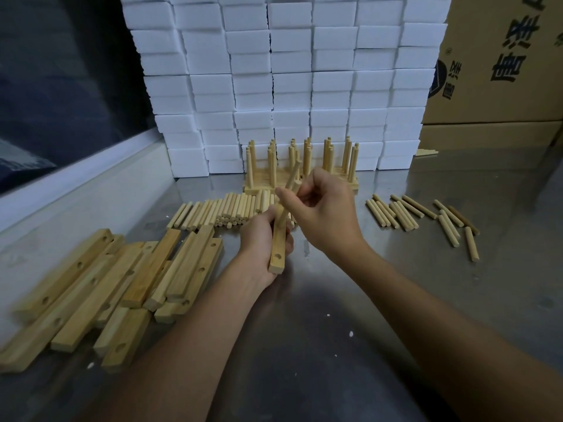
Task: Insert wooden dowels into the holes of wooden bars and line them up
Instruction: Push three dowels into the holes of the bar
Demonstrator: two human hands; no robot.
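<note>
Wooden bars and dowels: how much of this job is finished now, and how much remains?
Done: several finished bars with upright dowels stand lined up by the white blocks. In hand: the left hand holds one bar while the right hand pinches a dowel at it; a hole near its end is empty. Left: a pile of empty bars and many loose dowels.

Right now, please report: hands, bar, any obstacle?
Left hand grips bar. Right hand pinches dowel, pushing it into bar. Near hole empty. Nothing in the way.
</note>
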